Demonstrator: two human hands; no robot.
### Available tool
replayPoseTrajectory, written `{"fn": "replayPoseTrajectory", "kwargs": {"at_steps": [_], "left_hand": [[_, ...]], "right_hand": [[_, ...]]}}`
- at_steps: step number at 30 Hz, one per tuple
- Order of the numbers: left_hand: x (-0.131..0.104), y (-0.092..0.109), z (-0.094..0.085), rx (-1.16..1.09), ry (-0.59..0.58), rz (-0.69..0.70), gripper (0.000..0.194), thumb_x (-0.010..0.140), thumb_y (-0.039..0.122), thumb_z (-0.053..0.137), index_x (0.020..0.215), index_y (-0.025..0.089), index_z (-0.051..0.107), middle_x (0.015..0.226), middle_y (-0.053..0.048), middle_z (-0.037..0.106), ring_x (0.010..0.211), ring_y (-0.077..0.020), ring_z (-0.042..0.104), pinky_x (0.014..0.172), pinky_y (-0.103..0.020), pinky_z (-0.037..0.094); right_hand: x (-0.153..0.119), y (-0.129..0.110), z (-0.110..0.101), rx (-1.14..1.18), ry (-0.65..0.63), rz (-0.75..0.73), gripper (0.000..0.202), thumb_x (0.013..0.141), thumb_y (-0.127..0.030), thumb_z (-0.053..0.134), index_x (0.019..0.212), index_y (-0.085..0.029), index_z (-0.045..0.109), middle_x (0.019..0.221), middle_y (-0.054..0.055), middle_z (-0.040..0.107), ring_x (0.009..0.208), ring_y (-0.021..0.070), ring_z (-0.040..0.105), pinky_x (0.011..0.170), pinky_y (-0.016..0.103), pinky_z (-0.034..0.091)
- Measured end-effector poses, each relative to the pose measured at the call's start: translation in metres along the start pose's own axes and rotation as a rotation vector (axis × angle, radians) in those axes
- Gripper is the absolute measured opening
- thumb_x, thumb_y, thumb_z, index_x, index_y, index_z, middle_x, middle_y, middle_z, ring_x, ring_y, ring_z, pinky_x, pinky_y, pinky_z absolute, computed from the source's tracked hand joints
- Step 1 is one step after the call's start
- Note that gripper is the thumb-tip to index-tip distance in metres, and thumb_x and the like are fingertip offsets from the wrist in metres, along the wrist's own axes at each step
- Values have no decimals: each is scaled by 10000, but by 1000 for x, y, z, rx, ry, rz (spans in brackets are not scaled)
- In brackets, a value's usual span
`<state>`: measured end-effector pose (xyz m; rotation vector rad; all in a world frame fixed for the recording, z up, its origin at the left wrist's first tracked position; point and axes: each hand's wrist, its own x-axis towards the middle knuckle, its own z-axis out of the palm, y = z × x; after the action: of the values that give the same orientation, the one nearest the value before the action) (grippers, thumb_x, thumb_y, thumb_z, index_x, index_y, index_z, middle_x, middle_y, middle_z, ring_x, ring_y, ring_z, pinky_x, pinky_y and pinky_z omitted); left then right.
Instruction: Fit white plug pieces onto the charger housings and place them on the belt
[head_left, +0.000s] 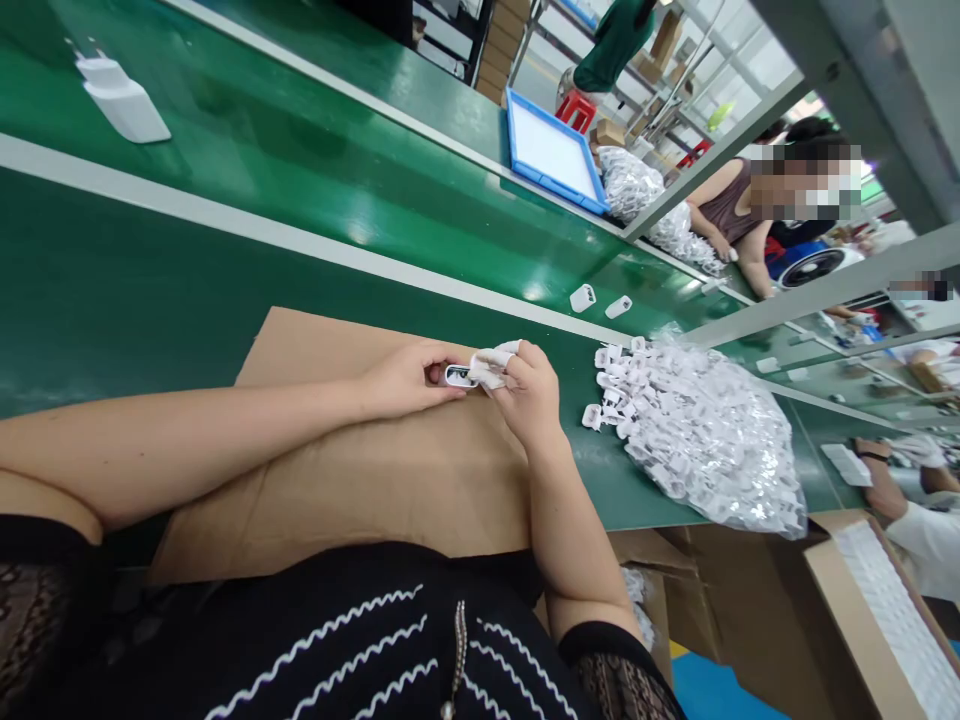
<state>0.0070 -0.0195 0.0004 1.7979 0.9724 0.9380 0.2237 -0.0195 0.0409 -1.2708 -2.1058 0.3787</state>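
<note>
My left hand [409, 380] pinches a white plug charger housing [448, 377] over the cardboard. The housing's open end faces right and shows dark parts inside. At that open end is my right hand [529, 385], its fingers pressed together, with white finger covers on several of them. Whatever those fingers grip, perhaps a small white piece, is hidden by the covers. Under both hands lies a flat brown cardboard sheet [375, 490]. To the right, a clear plastic bag [720, 450] spills many small white plastic pieces [611, 385] onto the green table.
Beyond a pale rail runs a green conveyor [420, 220] carrying a white plug charger [124, 98] and two white housings [583, 298]. A blue tray [556, 150] stands past it. Metal posts [817, 285] cross the right side. An open carton [877, 620] sits lower right. Other people work nearby.
</note>
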Motion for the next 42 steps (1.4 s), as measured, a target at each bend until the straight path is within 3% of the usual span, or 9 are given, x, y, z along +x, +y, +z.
{"fn": "replayPoseTrajectory", "kwargs": {"at_steps": [4,8,16,20,24,28,32,36,42], "left_hand": [[0,2,-2,-49,-34,-2,361,855,413,737,1149,204,749,883,-41,710,736,-177,614,653,-287,490],[0,5,-3,-90,-49,10,368,864,399,729,1185,220,741,945,-38,735,744,-170,617,660,-281,487],[3,5,-3,-108,-63,32,226,871,368,704,1011,193,734,880,-18,705,765,-172,623,663,-271,467],[-1,6,-2,-50,-35,66,231,877,370,677,1013,187,713,857,-22,691,749,-172,614,648,-270,460],[-8,9,-1,136,35,110,242,898,373,648,1048,186,680,870,-31,692,777,-186,623,701,-287,475],[-12,7,1,243,66,121,161,912,326,605,984,189,651,843,-29,681,759,-184,616,695,-287,451],[-13,3,4,275,66,96,171,913,318,585,802,189,572,775,-24,644,710,-173,586,648,-280,409],[-12,3,5,248,57,55,195,893,344,607,788,184,570,733,-11,621,665,-160,559,627,-275,394],[-10,6,2,260,15,50,153,858,327,607,809,183,590,771,-22,659,706,-178,592,655,-278,428]], "right_hand": [[1,-5,6,212,-10,24,259,930,-277,678,1184,-262,720,1090,48,761,958,206,705,895,362,564],[-3,-15,6,373,34,47,202,949,-261,663,1147,-281,702,1119,25,771,995,195,721,926,357,570],[-3,-24,5,-16,-130,-102,212,983,-232,587,1165,-241,695,1060,70,771,958,227,709,831,346,562],[-2,-28,6,-147,-186,-98,256,932,-146,561,1143,-236,675,1079,77,771,977,249,706,825,350,542],[-2,-40,6,-192,-173,-27,332,857,-72,543,1136,-226,637,1067,70,767,946,252,700,772,332,509],[-5,-54,10,-263,-158,-24,265,882,-71,492,1070,-213,611,971,69,749,860,237,668,703,310,447],[-4,-61,12,-352,-204,-36,266,903,-39,403,1003,-205,586,947,79,720,848,232,630,685,313,397],[-1,-63,10,-314,-238,24,329,812,1,459,1050,-201,562,972,61,713,892,226,633,690,299,394],[-4,-67,15,-384,-255,22,230,889,-27,455,960,-203,584,960,85,713,883,248,633,691,335,425]]}}
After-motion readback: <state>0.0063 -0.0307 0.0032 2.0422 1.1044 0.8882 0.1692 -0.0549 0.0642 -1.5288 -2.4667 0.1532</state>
